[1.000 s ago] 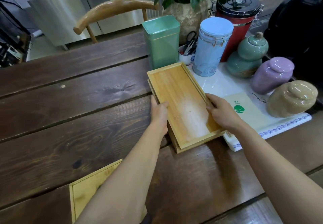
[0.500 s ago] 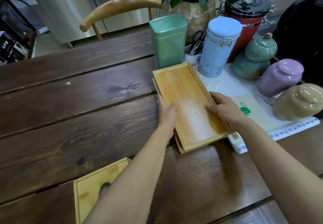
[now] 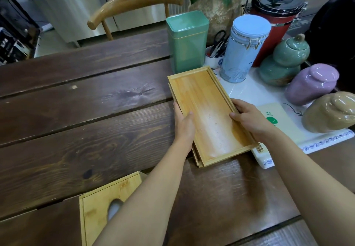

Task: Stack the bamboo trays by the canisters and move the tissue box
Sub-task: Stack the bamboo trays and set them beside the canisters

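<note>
Bench (image 3: 76, 123): dark wood planks, chair and steel cabinets behind.
Bamboo trays (image 3: 209, 115): stacked, slightly offset, beside the canisters (image 3: 245, 50).
Tissue box (image 3: 103, 207): near edge, unmoved.
Left hand (image 3: 183, 124), right hand (image 3: 249, 119): each grip pinches a long rim.
Risk: a sideways nudge could skew the stack or bump the jars.

Two shallow bamboo trays (image 3: 209, 111) sit stacked on the dark wooden table, the top one slightly offset so the lower tray's edge peeks out along the left and near sides. The stack lies just beside the canisters. The bamboo tissue box (image 3: 99, 213) rests well apart, near the table's front edge, oval slot facing up.
</note>
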